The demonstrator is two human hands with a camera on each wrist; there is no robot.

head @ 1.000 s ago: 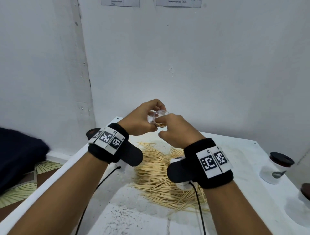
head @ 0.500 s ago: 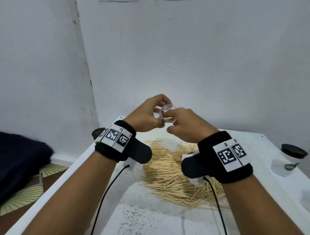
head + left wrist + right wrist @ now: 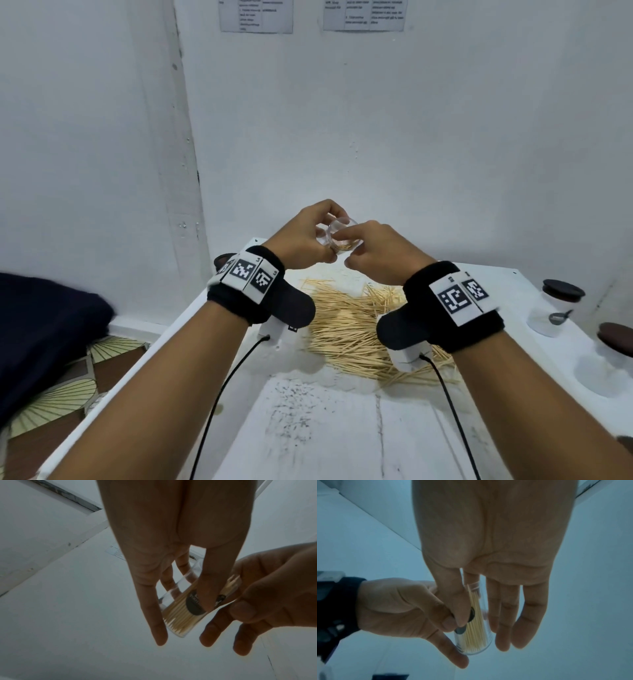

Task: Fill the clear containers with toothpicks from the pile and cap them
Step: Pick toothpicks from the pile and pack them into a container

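A small clear container (image 3: 342,231) partly filled with toothpicks is held in the air above the toothpick pile (image 3: 349,329) on the white table (image 3: 342,438). My left hand (image 3: 323,240) grips its body, with the thumb over a dark label (image 3: 193,605) and the fingers behind. My right hand (image 3: 351,245) pinches the same container (image 3: 474,639) near its open end with thumb and fingers. The container (image 3: 178,616) lies tilted, and no cap shows on it.
Two clear jars with dark lids (image 3: 561,291) (image 3: 616,337) stand at the table's right edge. A dark round lid (image 3: 222,262) peeks out behind my left wrist. A dark cloth (image 3: 44,325) lies off the table on the left. The wall is close behind.
Both hands stay together on the container above the pile. They sit slightly further right in the view, and the right hand's fingers have shifted a little on the container.
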